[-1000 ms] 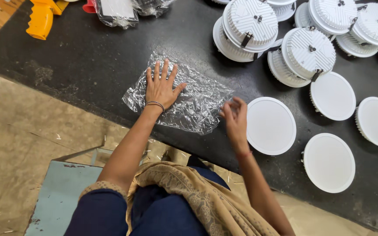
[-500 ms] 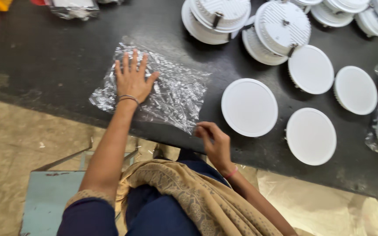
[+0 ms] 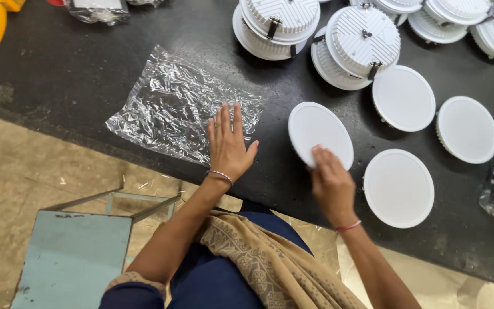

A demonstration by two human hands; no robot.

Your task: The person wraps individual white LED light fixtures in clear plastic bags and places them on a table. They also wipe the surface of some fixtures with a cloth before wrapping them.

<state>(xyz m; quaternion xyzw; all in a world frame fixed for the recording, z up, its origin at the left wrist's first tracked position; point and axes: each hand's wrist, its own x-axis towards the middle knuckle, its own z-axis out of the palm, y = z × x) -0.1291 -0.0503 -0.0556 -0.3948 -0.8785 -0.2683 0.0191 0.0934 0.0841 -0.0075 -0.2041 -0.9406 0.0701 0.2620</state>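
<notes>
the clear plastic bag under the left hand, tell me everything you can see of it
The clear plastic bag is a thin, crinkled, glossy see-through sheet, roughly rectangular and lying flat and skewed on the dark table, near its front edge. It looks empty. The left hand presses palm down on its right-hand corner, fingers spread. Nothing else touches it; the white round lamp under the right hand lies apart to its right.
</notes>
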